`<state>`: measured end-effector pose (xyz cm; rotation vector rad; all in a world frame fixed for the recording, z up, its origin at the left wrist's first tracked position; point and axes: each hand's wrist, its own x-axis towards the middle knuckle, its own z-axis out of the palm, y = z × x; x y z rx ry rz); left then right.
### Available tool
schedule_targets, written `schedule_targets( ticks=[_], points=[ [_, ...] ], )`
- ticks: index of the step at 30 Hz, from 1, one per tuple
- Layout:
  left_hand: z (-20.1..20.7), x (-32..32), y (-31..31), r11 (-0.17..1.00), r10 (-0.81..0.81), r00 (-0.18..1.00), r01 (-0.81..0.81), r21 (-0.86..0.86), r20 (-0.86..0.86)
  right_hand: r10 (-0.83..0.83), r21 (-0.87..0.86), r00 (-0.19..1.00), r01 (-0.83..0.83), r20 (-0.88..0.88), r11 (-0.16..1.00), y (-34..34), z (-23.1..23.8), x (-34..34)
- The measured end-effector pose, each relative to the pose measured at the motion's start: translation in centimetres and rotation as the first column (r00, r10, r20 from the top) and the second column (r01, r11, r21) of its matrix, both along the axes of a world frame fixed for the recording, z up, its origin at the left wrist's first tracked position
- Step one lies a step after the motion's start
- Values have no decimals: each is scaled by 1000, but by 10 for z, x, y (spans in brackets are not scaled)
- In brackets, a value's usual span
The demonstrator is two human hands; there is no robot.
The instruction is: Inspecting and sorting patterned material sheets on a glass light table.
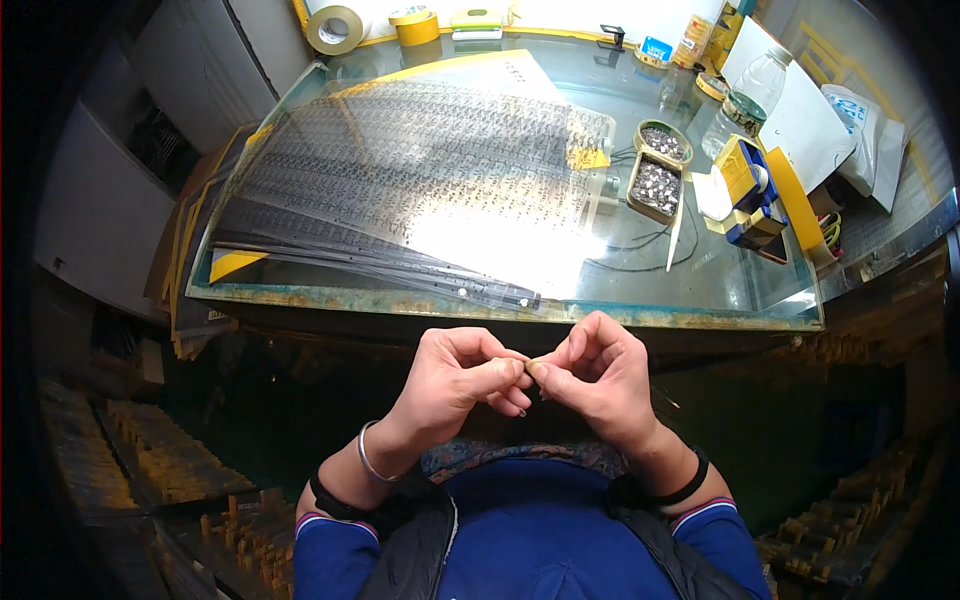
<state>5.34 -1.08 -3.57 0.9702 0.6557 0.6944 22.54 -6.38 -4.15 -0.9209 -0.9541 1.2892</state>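
Observation:
My left hand and my right hand meet in front of my body, just off the near edge of the glass table. Thumb and forefinger are pinched together on each side, the tips almost touching. Whatever sits between them is too small to make out. Beyond the hands, a fanned stack of clear printed sheets covers much of the glass, with small white dots near its closest corner. To the right of the sheets stand a rectangular tin and a round tin, both holding small light and dark bits.
A blue-and-yellow tape dispenser and a lidded clear jar stand at the right. Thin dark cords lie on the glass near a white stick. Tape rolls line the back edge. Racks fill the lower left.

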Motion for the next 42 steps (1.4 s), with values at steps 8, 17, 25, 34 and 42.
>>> schedule_targets(
  ticks=[8, 17, 25, 34, 42],
  points=[
    [0, -1, 1, 958, -6, 1000, 12, -287, 22, 124, -193, 957, -179, -263, 965, 5, -4, 11],
    [11, 8, 1, 969, 41, 997, -57, -241, -69, -249, 5, 966, 249, 69, 968, -24, -3, 41],
    [-23, -8, 8, 986, 151, 987, -147, -78, 50, -894, 369, 325, 825, 308, 428, -67, -36, 155],
    [-21, -5, 5, 983, -48, 966, 91, 160, -254, -884, 499, -133, 858, 448, 124, -91, -55, 244],
    [-17, 0, 2, 974, -159, 971, 184, 134, -177, -737, 612, -309, 771, 601, 175, -89, -29, 208]
  ],
)
